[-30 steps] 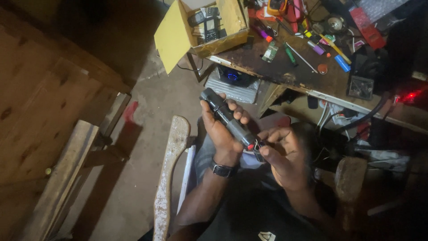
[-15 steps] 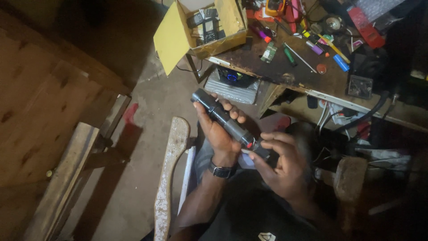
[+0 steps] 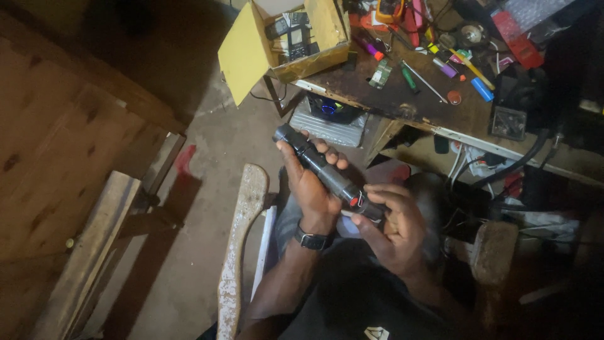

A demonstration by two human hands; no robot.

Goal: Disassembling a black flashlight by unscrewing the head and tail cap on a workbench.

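Observation:
A long black flashlight (image 3: 318, 167) with a small red button lies slantwise across both hands, its head pointing up and left. My left hand (image 3: 309, 186), with a dark watch on the wrist, cradles the barrel from below. My right hand (image 3: 391, 225) wraps around the tail end, fingers curled over it near the red button. Both hands are above my lap, just in front of the workbench.
A cluttered wooden workbench (image 3: 402, 101) holds tools, markers and small parts. An open yellow cardboard box (image 3: 251, 50) with phones inside sits at its left corner. A grey device (image 3: 330, 123) lies under the bench. Wooden planks (image 3: 94, 252) and a white wooden handle (image 3: 242, 239) stand left.
The flashlight has tilted and shifted slightly up and left in my hands. My right hand has closed more fully over the tail end.

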